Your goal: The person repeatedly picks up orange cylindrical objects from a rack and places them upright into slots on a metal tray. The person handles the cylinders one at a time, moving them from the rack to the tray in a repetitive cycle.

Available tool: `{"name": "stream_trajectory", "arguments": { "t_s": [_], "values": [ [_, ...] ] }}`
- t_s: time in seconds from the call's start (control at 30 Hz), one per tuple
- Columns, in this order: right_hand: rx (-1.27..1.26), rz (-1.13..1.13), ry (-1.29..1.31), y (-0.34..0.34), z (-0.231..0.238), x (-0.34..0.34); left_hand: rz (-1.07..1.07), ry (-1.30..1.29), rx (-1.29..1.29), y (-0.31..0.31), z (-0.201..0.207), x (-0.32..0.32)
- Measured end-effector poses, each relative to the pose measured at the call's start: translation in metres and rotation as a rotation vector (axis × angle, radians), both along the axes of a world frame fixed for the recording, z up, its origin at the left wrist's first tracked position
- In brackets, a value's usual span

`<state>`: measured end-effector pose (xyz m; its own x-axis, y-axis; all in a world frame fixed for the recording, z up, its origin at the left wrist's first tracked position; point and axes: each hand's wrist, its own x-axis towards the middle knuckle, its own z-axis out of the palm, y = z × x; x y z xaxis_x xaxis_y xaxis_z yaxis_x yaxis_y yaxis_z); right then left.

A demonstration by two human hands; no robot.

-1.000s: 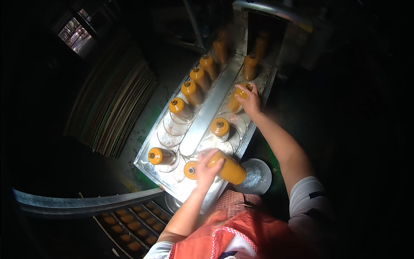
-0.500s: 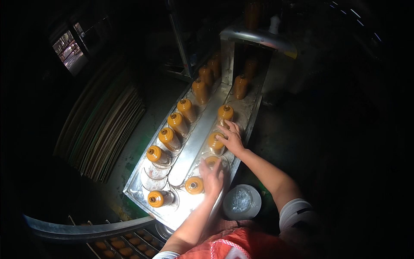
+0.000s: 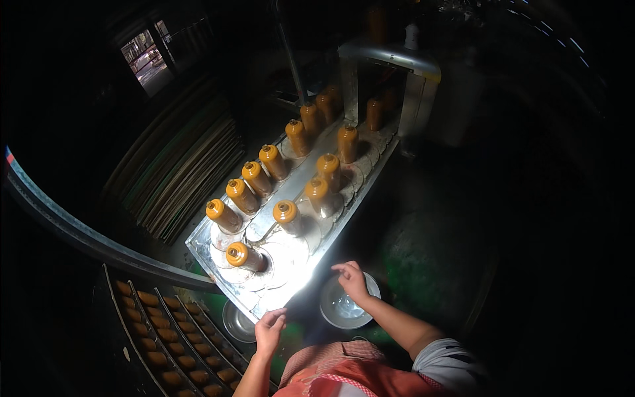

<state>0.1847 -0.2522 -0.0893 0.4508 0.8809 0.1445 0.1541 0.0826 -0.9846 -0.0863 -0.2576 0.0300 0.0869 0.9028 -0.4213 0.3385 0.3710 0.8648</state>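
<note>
Brown-orange bottles with short narrow necks stand in two rows on the overlapping plates of a metal conveyor table [image 3: 305, 259]. Closest to me is one bottle [image 3: 243, 256] at the table's near left end; another bottle [image 3: 287, 215] stands on the right side. My left hand [image 3: 269, 333] is by the near corner of the table, fingers bent and loosely apart, with nothing seen in it. Over the rim of a pale basin [image 3: 329, 316] is my right hand [image 3: 354, 283], its index finger stretched out and its other fingers partly curled. Neither hand touches a bottle.
A metal arch [image 3: 397, 58] spans the far end of the conveyor. At the lower left, several bottles lie in racks [image 3: 135, 311] below a curved metal rail [image 3: 99, 248]. A second metal bowl [image 3: 237, 324] sits under the near corner. Stacked boards [image 3: 175, 178] lean at the left.
Both hands have come away from the right-row bottles and back toward me, the left to the table corner, the right over the basin. The view has shifted, and the bottles sit differently along the conveyor.
</note>
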Motion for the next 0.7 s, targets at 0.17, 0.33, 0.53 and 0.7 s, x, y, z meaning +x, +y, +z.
{"name": "stream_trajectory", "arguments": {
  "t_s": [0.17, 0.33, 0.53, 0.7],
  "values": [
    [-0.032, 0.295, 0.063, -0.064, 0.011, -0.050, 0.267, -0.182, 0.043, -0.120, 0.023, -0.049],
    [-0.004, 0.540, -0.054, -0.108, 0.023, -0.107, 0.431, -0.134, 0.175, -0.190, 0.056, -0.107],
    [-0.123, 0.734, -0.117, -0.134, 0.031, -0.175, 0.830, 0.383, 0.563, -0.305, 0.097, -0.281],
    [0.012, 0.895, -0.119, -0.115, 0.068, -0.285, 1.277, 1.158, 0.546, -0.436, 0.148, -0.531]
  ]
}}
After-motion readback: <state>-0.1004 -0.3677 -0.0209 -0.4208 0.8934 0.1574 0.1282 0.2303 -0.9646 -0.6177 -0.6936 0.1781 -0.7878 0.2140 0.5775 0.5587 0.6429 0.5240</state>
